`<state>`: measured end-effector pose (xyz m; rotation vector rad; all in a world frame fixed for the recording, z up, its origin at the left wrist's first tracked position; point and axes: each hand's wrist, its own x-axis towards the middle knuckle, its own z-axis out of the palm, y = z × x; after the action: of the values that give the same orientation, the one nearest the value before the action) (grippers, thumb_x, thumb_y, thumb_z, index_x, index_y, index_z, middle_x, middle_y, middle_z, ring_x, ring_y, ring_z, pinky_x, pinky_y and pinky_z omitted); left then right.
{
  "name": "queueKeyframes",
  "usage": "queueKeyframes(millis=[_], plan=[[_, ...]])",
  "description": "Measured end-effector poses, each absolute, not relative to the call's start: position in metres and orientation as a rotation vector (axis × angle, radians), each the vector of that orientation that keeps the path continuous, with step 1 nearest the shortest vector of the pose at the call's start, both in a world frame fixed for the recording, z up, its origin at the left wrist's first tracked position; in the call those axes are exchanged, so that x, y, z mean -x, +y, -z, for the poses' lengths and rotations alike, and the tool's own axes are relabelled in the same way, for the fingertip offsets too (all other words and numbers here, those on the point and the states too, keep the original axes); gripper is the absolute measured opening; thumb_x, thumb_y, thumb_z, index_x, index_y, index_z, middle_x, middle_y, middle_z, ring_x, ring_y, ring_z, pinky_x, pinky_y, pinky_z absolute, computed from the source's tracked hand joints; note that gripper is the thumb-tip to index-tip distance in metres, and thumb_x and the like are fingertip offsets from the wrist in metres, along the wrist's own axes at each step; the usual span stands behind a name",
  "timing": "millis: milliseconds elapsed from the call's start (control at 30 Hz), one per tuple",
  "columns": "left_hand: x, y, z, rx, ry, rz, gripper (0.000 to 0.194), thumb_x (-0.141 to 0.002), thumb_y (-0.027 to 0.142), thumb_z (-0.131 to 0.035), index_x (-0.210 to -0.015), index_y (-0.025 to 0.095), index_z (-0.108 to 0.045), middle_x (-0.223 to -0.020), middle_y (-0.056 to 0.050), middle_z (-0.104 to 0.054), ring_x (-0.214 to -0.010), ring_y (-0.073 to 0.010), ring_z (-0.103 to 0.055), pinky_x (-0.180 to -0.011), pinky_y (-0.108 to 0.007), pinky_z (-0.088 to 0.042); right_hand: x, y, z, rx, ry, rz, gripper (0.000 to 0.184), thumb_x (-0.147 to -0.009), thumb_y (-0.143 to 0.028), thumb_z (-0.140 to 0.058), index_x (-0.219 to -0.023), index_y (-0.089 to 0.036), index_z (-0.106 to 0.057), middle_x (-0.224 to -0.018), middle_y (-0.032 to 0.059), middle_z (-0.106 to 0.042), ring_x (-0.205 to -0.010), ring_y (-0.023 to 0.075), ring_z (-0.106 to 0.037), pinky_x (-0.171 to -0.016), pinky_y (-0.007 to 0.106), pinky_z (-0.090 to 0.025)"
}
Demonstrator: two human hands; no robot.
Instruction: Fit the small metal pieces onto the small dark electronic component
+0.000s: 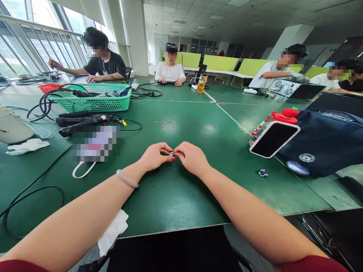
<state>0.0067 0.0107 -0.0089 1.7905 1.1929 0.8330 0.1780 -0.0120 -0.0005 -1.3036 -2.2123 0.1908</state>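
Above the green table [176,204], my two hands meet in front of me. My left hand [155,155] is closed in a pinch on a small shiny silver-and-black object [171,153], whose exact kind is too small to make out. Thumb and index finger of my right hand [191,156] close on the same object from the other side. A similar small curved glossy piece [263,173], like a clip-on earbud, lies on the table to the right. Beside it a smooth bluish oval case [297,168] rests near a dark blue bag.
Left: a green basket [106,101] of cables, black devices [85,122], a blurred-out packet [98,145] and a white glove [27,146]. Right: a phone [275,139] leaning on a red-topped bottle [286,115], and the blue bag [320,141]. Several people sit around the table.
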Motion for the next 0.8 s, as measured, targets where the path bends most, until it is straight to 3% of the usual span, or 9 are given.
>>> queueKeyframes(millis=[367,533,800], plan=[[-0.0054,0.0125,0.0095,-1.773,1.222,-0.855,0.029,-0.056,0.032,-0.073,-0.079,0.019,-0.061,-0.079,-0.003,-0.068,-0.080,-0.0191,-0.063,-0.080,-0.035,-0.047,-0.1818,-0.0122,0.0013,1.271,-2.195,-0.162,0.021,-0.087,-0.026,-0.045,-0.087,-0.021,-0.065,-0.087,0.0026,-0.060,-0.076,0.0120,-0.054,-0.068,0.024,-0.040],[-0.0051,0.0125,0.0087,-1.721,1.174,-0.880,0.026,-0.059,0.027,-0.071,-0.081,0.017,-0.061,-0.081,-0.004,-0.069,-0.079,-0.0182,-0.064,-0.078,-0.034,-0.048,-0.1870,-0.0075,0.0061,1.325,-2.187,-0.220,0.021,-0.082,-0.032,-0.055,-0.098,-0.021,-0.063,-0.089,0.0025,-0.059,-0.070,0.0110,-0.052,-0.064,0.024,-0.040],[-0.0072,0.0073,0.0037,-1.458,1.090,-0.865,0.035,-0.060,0.028,-0.072,-0.091,0.014,-0.063,-0.084,-0.007,-0.070,-0.081,-0.0185,-0.065,-0.082,-0.036,-0.048,-0.1834,-0.0075,0.0094,1.315,-2.205,-0.181,0.022,-0.082,-0.039,-0.053,-0.089,-0.021,-0.062,-0.086,0.0011,-0.058,-0.071,0.0106,-0.053,-0.064,0.024,-0.039]])
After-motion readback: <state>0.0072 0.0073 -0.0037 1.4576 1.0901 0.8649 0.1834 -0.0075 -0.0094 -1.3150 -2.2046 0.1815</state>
